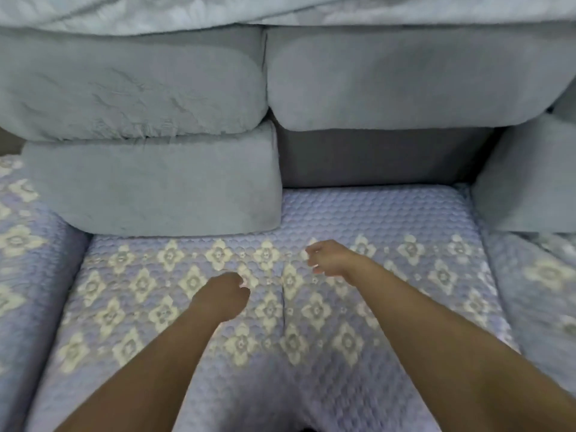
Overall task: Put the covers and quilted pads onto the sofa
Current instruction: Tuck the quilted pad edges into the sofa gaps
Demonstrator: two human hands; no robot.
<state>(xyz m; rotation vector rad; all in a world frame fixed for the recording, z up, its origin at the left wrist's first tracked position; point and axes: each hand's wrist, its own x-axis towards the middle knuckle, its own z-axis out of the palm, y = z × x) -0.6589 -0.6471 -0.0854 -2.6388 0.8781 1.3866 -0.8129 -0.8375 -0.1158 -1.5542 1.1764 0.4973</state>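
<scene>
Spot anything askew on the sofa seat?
Yes. A crease runs down the middle of the quilted pad, between the left hand and right hand. A loose grey cushion lies on its back left corner.

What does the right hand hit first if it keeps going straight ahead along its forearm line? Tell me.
Probably the grey block cushion lying on the quilted pad. The right hand points up and left across the pad, toward that cushion's front right corner. Depth is unclear, so it may brush the pad first.

Grey sofa (383, 157), lilac quilted pad (389, 219) spread over seat, loose grey cushion (149, 182) on pad
</scene>
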